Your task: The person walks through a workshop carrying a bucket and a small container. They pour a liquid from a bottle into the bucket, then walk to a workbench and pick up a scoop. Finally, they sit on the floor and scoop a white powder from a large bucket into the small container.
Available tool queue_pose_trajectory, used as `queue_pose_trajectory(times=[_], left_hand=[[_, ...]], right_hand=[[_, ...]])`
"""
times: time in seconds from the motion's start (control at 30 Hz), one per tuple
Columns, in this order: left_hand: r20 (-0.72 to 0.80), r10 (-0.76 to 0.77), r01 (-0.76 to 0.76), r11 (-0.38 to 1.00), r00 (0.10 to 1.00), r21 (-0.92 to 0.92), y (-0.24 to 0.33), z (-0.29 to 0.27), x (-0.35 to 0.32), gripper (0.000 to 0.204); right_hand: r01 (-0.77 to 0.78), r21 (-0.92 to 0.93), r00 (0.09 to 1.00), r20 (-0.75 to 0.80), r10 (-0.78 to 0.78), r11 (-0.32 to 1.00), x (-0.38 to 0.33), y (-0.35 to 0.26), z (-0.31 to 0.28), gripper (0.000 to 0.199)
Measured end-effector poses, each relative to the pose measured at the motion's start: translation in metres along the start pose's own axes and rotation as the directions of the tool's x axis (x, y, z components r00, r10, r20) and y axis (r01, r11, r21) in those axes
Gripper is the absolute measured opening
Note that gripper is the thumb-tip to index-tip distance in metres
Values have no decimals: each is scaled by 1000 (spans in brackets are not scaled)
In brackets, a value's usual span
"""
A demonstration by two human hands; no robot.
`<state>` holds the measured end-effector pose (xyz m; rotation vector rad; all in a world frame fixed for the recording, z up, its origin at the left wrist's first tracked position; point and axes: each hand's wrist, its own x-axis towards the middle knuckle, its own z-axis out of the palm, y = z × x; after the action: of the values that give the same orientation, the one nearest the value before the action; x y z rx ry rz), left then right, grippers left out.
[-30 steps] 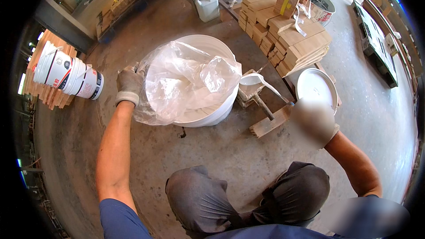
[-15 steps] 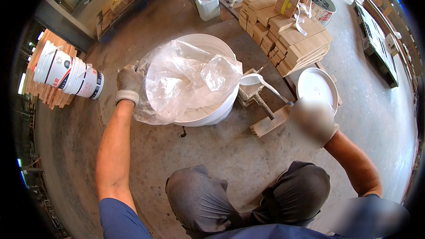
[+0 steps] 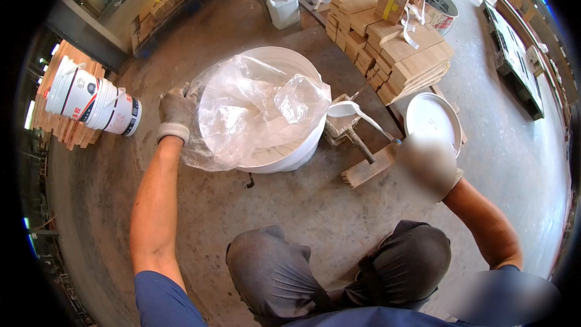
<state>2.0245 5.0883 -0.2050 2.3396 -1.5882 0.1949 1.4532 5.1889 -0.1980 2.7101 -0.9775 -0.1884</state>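
My left hand (image 3: 178, 112), in a worn grey glove, is closed on the edge of a clear plastic bag (image 3: 239, 100). The crumpled bag lines a large white bucket (image 3: 290, 59) and hangs over its near left rim. Pale material shows under the film, partly hidden by folds. My right hand (image 3: 427, 167), also gloved, is blurred, so its fingers do not show clearly. A white ladle (image 3: 345, 109) has its bowl beside the bucket's right rim, and its handle runs into this hand. Below the handle is a wooden block (image 3: 369, 168) joined to a stained metal rod.
Stacked brown boards (image 3: 402, 45) stand at the back right, with a round white lid (image 3: 433, 121) nearer me. A white jug (image 3: 284, 8) stands beyond the bucket. Printed white pails (image 3: 91, 100) are at the left. A dark pallet (image 3: 513, 60) lies far right. My knees (image 3: 339, 266) are close below.
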Motion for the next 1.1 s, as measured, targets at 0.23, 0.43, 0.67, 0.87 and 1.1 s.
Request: queue_pose_trajectory(times=[0.23,0.43,0.67,0.87,1.1], left_hand=[[-53,51,-50,998,997,35,2,-3,-1,33],[-41,32,-33,999,999,-15,11,-8,-7,39],[-12,28,-27,998,1000,62,-3,0,-1,43],[12,8,-8,1000,1000,-22,13,-10,-9,43],[0,0,0,1000,1000,-23,12,-10,-10,40]], right_hand=[[-80,166,988,143,57,983,9,0,-11,40],[-71,154,994,87,58,985,5,3,-3,37],[-76,156,991,117,57,985,11,6,-6,37],[-70,129,987,153,49,989,9,8,-4,39],[-72,139,993,104,58,988,6,10,3,38]])
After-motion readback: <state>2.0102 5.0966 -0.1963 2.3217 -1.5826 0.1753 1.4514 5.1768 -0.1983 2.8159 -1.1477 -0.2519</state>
